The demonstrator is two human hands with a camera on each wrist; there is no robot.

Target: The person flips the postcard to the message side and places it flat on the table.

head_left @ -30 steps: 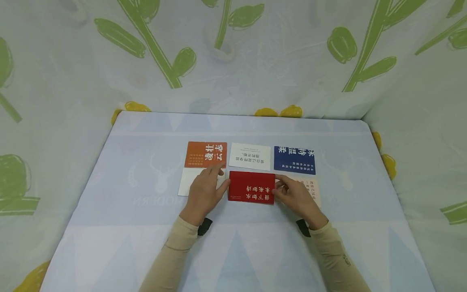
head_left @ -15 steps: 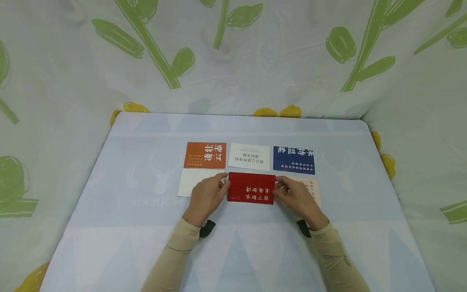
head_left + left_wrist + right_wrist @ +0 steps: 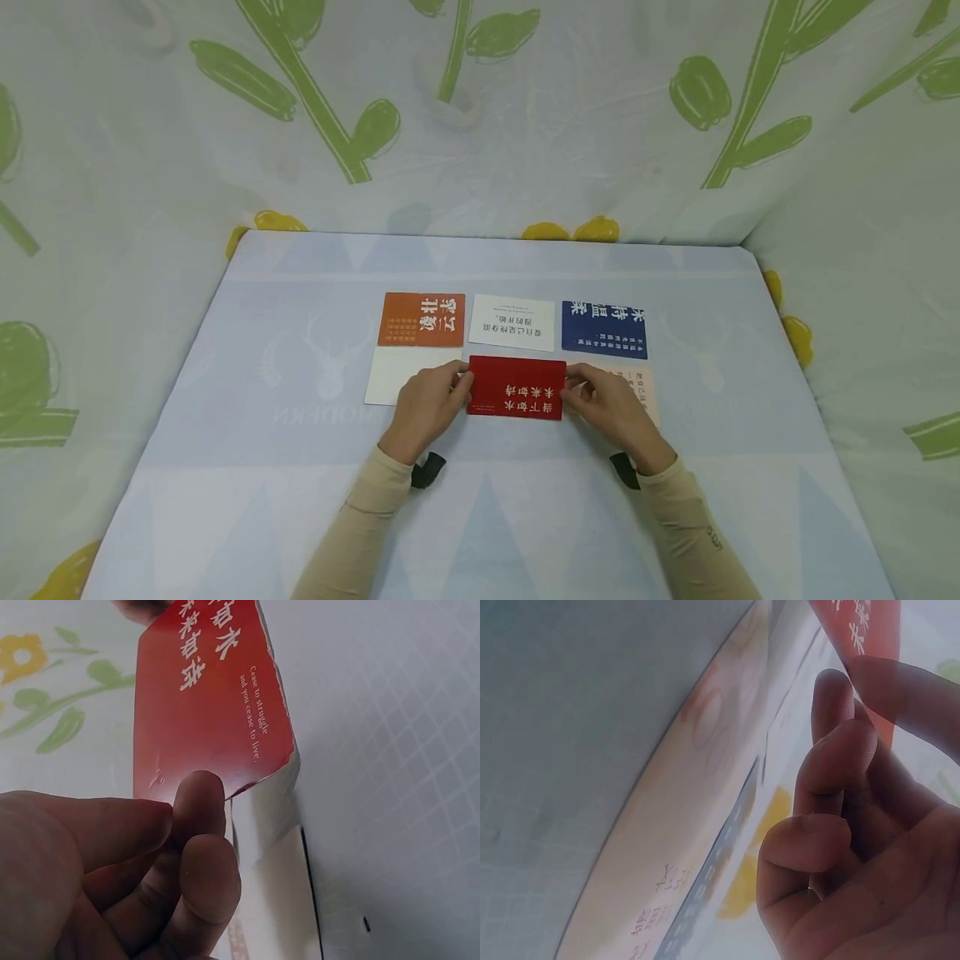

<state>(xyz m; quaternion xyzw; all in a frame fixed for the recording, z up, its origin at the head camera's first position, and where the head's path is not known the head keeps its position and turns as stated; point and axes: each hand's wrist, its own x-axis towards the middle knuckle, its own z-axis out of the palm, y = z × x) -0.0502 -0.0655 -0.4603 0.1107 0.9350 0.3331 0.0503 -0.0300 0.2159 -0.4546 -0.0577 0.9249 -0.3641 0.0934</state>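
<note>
"The red card at six o'clock of the printed white card: what's gripping it?"
"Left hand is pinching its nine-o'clock edge, right hand its three. Even, light pinching should suit it."

The person's left forearm and right forearm, in close-fitting beige fabric sleeves, slant forward and inward toward each other. Both hands have their backs up, near one another. I see the bare left hand pinching between thumb and forefinger, and the bare right hand pinching likewise, its other visible fingers curled below.
</note>
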